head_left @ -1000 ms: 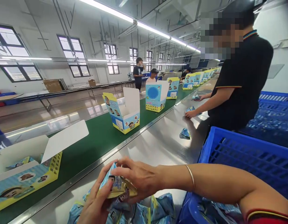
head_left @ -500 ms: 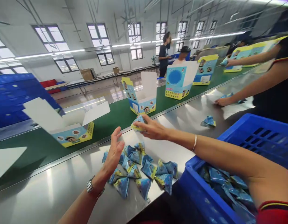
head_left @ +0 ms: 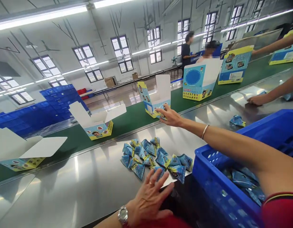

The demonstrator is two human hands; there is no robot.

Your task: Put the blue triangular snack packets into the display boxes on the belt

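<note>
The right hand (head_left: 170, 116) pinches a foil packet (head_left: 161, 113) at the near corner of the open carton (head_left: 156, 95) on the green conveyor belt (head_left: 127, 115); release there calls for opening the fingers. The left hand (head_left: 148, 201) lies open just beside the packet pile (head_left: 146, 155) on the steel worktop (head_left: 65, 186).

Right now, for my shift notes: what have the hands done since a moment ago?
The right hand has stretched forward, still gripping a foil packet, out to the open display box. The left hand has come down from raised, fingers spread, over the steel table beside the packet pile. The pile and blue crate look unchanged.
</note>
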